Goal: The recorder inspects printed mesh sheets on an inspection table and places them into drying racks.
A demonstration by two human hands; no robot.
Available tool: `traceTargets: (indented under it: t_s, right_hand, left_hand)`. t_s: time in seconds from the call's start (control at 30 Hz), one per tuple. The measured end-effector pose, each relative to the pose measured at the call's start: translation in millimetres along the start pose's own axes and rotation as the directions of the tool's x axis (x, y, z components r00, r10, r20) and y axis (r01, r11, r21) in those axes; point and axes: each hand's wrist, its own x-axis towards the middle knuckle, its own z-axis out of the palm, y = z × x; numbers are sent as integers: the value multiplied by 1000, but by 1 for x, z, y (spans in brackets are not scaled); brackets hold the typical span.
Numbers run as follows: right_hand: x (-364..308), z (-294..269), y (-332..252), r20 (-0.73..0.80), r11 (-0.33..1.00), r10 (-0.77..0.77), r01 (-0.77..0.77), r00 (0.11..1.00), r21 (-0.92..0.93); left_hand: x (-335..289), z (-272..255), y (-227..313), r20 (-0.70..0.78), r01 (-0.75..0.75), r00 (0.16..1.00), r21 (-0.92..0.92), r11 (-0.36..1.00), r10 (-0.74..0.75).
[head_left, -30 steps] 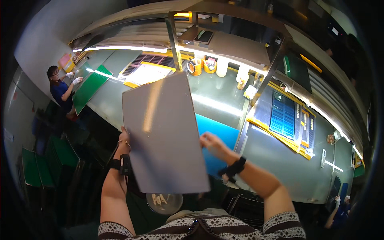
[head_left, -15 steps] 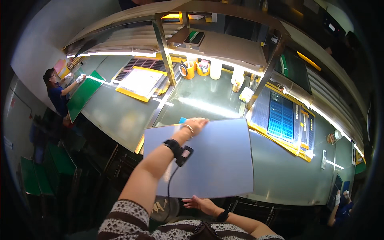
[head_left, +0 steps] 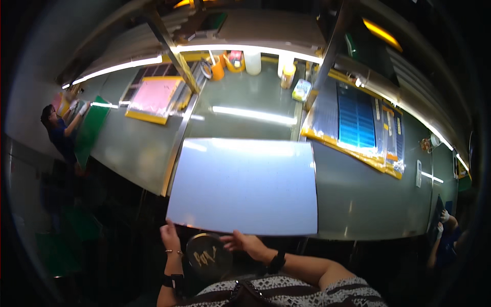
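Note:
A large pale bluish-white rectangular panel lies in front of me, its near edge at the edge of the grey-green worktable. At its near left corner, my left hand grips the edge with closed fingers. My right hand is beside the middle of the near edge, thumb close to the rim and fingers apart. Whether that hand touches the underside cannot be made out.
Orange cups and a yellow-capped bottle stand at the back. Yellow-edged sheets lie to the right, and a pink framed sheet to the left. A round dark stool is below. Co-workers work at both sides.
My left hand has come back from the panel's far part to its near left corner. The right hand stays by the near edge. The view has shifted, and the panel appears lower and further left.

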Motion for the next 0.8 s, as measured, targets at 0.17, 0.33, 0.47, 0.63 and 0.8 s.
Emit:
traceTargets:
  t_s: [0.17,0.33,0.47,0.63,0.8]
  right_hand:
    - [-7,25,-36,-44,993,-55,51,998,-102]
    - [-14,15,-41,-10,992,-65,63,998,-108]
    - [-63,-10,-51,17,900,39,-28,999,-434]
    - [-157,-80,-55,-389,860,-348,125,853,-496]
    - [-181,-61,-100,-484,838,-543,401,686,-370]
  left_hand:
    - [-56,27,72,482,446,857,-516,731,-184]
    - [-50,38,90,425,439,876,-509,741,-228]
    - [-45,30,100,343,348,921,-517,782,-182]
    - [-41,18,132,323,270,941,-539,798,-101]
    - [-35,17,142,324,209,946,-531,821,-31]
